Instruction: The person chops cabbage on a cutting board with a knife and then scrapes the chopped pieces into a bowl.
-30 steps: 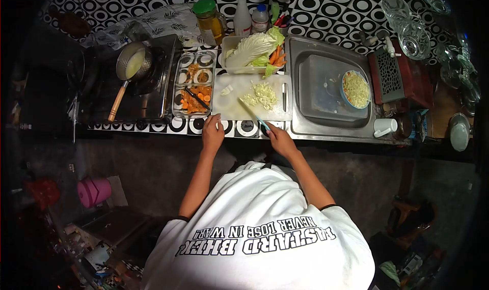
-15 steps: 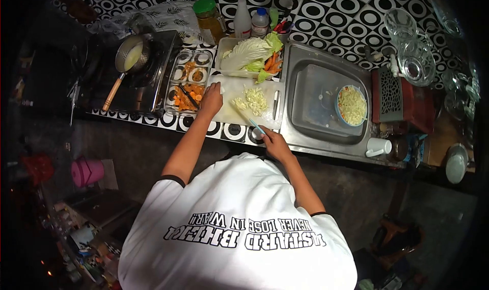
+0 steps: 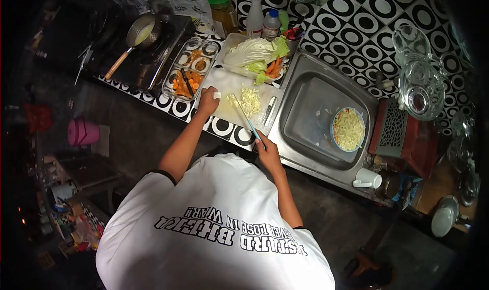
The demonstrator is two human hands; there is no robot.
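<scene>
My right hand (image 3: 267, 150) grips a knife (image 3: 249, 120) by its light blue handle, its blade reaching over the white cutting board (image 3: 216, 78). Chopped pale cabbage (image 3: 250, 102) lies heaped beside the blade. At the board's left side, my left hand (image 3: 207, 102) is closed on a small white piece (image 3: 217, 95), probably cabbage. Another slim bladed tool (image 3: 270, 109) rests along the board's right edge. Behind the board, a clear container (image 3: 232, 72) holds a napa cabbage (image 3: 249, 52) and carrots (image 3: 275, 67).
Left of the board, a divided tray (image 3: 175, 61) holds orange pieces and a dark-handled utensil. A saucepan (image 3: 133, 37) sits on the stove (image 3: 165, 50). In the sink (image 3: 305, 150) stands a bowl of shredded vegetables (image 3: 348, 129). A white mug (image 3: 367, 178) is at the front edge.
The camera view has turned. My left hand has shifted nearer the board's front, and the white piece now shows at its fingers. The knife blade points more directly away from me.
</scene>
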